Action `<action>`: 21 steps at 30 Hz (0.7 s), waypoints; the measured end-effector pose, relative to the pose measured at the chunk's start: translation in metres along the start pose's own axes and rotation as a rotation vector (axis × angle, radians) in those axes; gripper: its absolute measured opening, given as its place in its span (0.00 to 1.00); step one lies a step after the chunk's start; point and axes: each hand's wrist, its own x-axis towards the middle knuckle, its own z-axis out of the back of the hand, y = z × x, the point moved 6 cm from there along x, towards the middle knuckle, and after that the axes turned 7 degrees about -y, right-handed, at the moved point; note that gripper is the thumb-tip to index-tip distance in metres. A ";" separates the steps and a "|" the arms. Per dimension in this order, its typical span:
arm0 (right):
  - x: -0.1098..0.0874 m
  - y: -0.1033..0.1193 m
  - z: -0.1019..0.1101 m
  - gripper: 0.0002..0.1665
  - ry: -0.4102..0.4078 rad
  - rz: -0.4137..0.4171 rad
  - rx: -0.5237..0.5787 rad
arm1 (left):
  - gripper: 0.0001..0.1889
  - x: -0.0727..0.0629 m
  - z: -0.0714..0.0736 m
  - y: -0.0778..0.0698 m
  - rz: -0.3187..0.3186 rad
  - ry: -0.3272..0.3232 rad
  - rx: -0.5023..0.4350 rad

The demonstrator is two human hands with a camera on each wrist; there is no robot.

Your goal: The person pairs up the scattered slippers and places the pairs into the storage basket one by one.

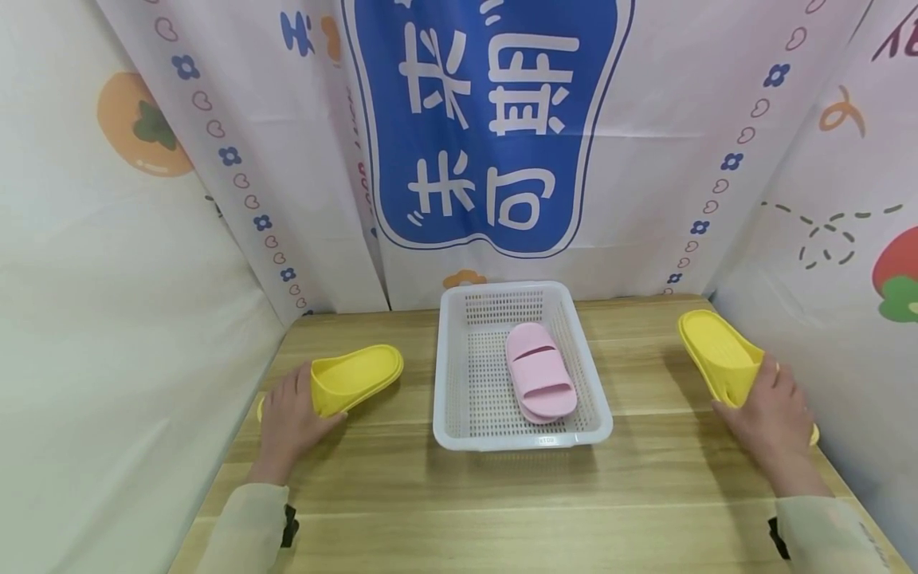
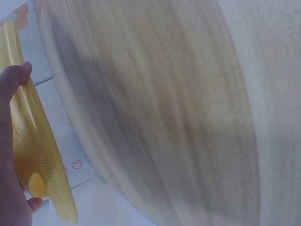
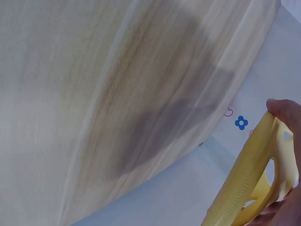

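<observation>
My left hand (image 1: 290,414) grips a yellow slide slipper (image 1: 362,373) around its strap end, on the left side of the table. The left wrist view has that slipper (image 2: 41,127) edge-on, with the thumb over its sole edge and a shadow on the wood. At the right, my right hand (image 1: 774,418) holds a second yellow slipper (image 1: 719,343), its heel pointing away from me. This slipper (image 3: 242,174) is tilted in the right wrist view, held above the table with its shadow below. A pink pair of slippers (image 1: 541,373), one stacked on the other, lies between the hands.
A white perforated plastic basket (image 1: 450,399) stands at the table's middle back and contains the pink pair. The wood-grain table (image 1: 459,510) meets printed fabric walls (image 1: 645,215) at the back and both sides.
</observation>
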 end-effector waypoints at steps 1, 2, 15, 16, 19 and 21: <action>0.001 0.001 0.001 0.70 -0.013 0.011 0.002 | 0.61 0.001 0.001 0.000 -0.007 -0.009 0.004; 0.001 0.002 0.002 0.70 -0.026 0.023 0.004 | 0.61 0.002 0.002 -0.001 -0.015 -0.017 0.006; 0.007 0.021 0.023 0.68 -0.173 0.200 -0.024 | 0.64 0.018 0.016 -0.014 -0.108 -0.114 0.011; 0.007 0.023 0.024 0.68 -0.162 0.204 -0.033 | 0.64 0.019 0.017 -0.016 -0.112 -0.118 0.008; 0.009 0.027 0.028 0.68 -0.140 0.217 -0.060 | 0.63 0.021 0.020 -0.019 -0.133 -0.140 0.006; 0.010 0.029 0.030 0.69 -0.135 0.228 -0.072 | 0.63 0.023 0.021 -0.021 -0.146 -0.155 0.006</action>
